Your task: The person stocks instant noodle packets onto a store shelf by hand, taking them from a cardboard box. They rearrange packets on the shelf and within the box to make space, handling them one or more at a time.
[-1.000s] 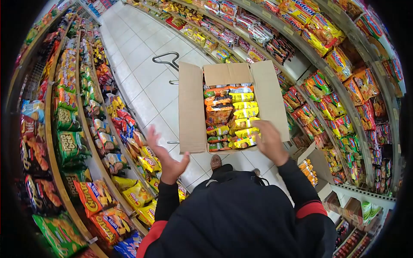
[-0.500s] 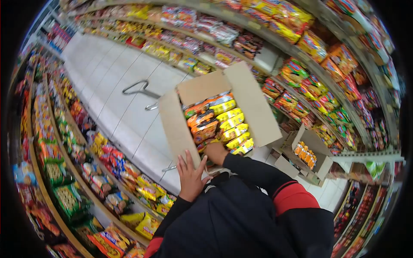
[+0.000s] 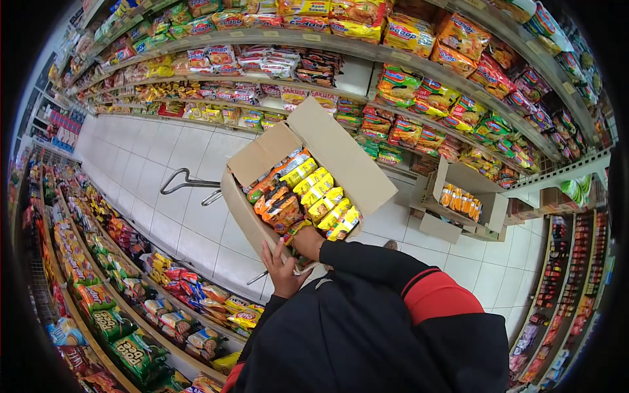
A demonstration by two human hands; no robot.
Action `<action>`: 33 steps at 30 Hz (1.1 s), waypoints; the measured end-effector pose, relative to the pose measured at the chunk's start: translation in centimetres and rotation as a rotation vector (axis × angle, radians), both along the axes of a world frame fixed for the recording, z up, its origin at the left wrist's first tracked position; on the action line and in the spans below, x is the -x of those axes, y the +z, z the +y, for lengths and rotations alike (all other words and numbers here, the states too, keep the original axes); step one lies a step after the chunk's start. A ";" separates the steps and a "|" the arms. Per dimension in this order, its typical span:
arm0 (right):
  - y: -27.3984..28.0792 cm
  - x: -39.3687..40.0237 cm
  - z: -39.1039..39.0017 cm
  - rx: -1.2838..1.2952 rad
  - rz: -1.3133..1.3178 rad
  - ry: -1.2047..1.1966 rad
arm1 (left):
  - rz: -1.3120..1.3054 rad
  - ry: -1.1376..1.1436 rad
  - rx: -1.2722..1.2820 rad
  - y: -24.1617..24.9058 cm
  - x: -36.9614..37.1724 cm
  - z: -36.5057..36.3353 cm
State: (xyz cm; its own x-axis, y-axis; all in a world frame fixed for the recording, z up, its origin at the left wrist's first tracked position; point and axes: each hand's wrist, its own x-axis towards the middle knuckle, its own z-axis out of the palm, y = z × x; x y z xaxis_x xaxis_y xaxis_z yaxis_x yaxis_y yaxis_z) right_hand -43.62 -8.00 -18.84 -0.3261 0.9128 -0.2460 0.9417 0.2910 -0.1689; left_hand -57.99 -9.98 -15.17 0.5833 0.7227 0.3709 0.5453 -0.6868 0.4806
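An open cardboard box stands in front of me, its flaps folded outward. Inside are a row of yellow packets and a row of orange and dark packets. My left hand lies on the box's near left edge, fingers apart over the cardboard. My right hand reaches into the near end of the box, against a yellow packet beside the orange ones. Its fingertips are hidden among the packets.
Shelves of packets curve across the far side, and more snack shelves run along the left. A metal handle sticks out beyond the box. Another open box with orange packets stands at the right.
The view has turned, and the box now appears further left. My right hand is still inside the box, and my left hand remains at its edge with the fingers closer to the cardboard.
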 end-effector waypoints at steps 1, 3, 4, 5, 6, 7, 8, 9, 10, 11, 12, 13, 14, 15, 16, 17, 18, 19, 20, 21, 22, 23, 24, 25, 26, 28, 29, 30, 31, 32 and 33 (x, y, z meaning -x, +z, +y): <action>0.1 0.0 0.0 -0.007 0.019 0.004 | 0.002 -0.003 -0.025 0.0 0.0 0.0; 0.6 -0.2 -0.1 -0.030 0.042 -0.011 | 0.005 0.001 -0.052 -0.2 0.0 0.2; 0.8 -0.2 -0.4 -0.047 0.063 -0.025 | -0.009 0.000 -0.049 -0.4 0.1 0.2; 1.1 -0.2 -0.6 -0.045 0.065 -0.020 | -0.024 0.000 -0.046 -0.6 0.1 0.1; 2.4 -0.5 -0.8 -0.054 0.091 -0.030 | -0.023 0.005 -0.046 -0.5 0.0 0.1; 3.5 -0.8 -0.9 -0.062 0.117 -0.040 | -0.035 0.009 -0.060 -0.4 -0.1 0.1; 4.2 -1.2 -1.0 -0.058 0.117 -0.035 | -0.046 0.013 -0.074 -0.4 -0.2 0.1; 4.8 -1.7 -1.1 -0.108 0.176 -0.019 | -0.046 0.020 -0.071 -0.5 -0.3 0.1; 5.4 -2.2 -1.3 -0.157 0.234 -0.003 | -0.062 0.015 -0.070 -0.7 -0.2 0.1; 6.1 -3.0 -1.7 -0.152 0.235 0.006 | -0.078 0.012 -0.069 -0.9 -0.2 0.1; 6.9 -3.8 -2.2 -0.269 0.261 -0.015 | -0.076 0.024 -0.065 -0.8 -0.2 0.1; 7.5 -4.6 -2.9 -0.385 0.290 -0.033 | -0.079 0.010 -0.059 -0.6 -0.2 0.1; 7.9 -5.2 -3.7 -0.437 0.304 -0.086 | -0.080 0.001 -0.055 -0.5 -0.1 0.1; 8.0 -5.9 -4.4 -0.488 0.322 -0.135 | -0.074 0.024 -0.052 -0.7 0.0 0.1; 8.0 -6.6 -5.4 -0.506 0.387 -0.186 | -0.076 0.016 -0.052 -1.1 0.2 0.1; 7.9 -7.3 -6.0 -0.499 0.399 -0.163 | -0.079 0.008 -0.052 -1.4 0.3 0.1; 7.8 -8.0 -6.5 -0.504 0.440 -0.217 | -0.078 0.004 -0.022 -1.4 0.4 0.1; 7.7 -8.5 -6.7 -0.509 0.478 -0.272 | -0.075 0.025 -0.023 -1.3 0.4 0.2; 7.6 -9.1 -6.7 -0.505 0.483 -0.256 | -0.084 0.020 -0.037 -1.1 0.3 0.2; 7.7 -9.6 -6.6 -0.516 0.533 -0.295 | -0.094 0.011 -0.050 -1.0 0.2 0.2; 7.8 -9.8 -6.3 -0.529 0.581 -0.337 | -0.110 0.013 -0.048 -1.2 0.2 0.2; 8.0 -10.0 -5.7 -0.526 0.581 -0.330 | -0.111 0.021 -0.048 -1.2 0.2 0.2; 8.6 -10.2 -4.6 -0.562 0.602 -0.349 | -0.111 0.022 -0.056 -1.2 0.2 0.2; 9.2 -10.4 -3.5 -0.597 0.621 -0.369 | -0.110 0.022 -0.062 -1.2 0.2 0.1; 9.5 -10.4 -2.2 -0.657 0.614 -0.339 | -0.112 0.026 -0.061 -1.3 0.2 0.1; 9.7 -10.0 0.1 -0.623 0.645 -0.307 | -0.109 0.032 -0.056 -1.2 0.2 0.1; 9.8 -9.6 1.2 -0.594 0.676 -0.280 | -0.109 0.036 -0.056 -1.2 0.3 0.1; 9.9 -9.0 2.1 -0.550 0.670 -0.246 | -0.106 0.035 -0.060 -1.2 0.3 0.1; 9.7 -8.4 3.1 -0.550 0.671 -0.240 | -0.104 0.034 -0.064 -1.1 0.3 0.1; 9.2 -7.7 4.0 -0.494 0.679 -0.194 | -0.104 0.039 -0.065 -1.1 0.3 0.1; 8.8 -7.0 4.7 -0.438 0.686 -0.148 | -0.108 0.040 -0.069 -1.2 0.3 0.1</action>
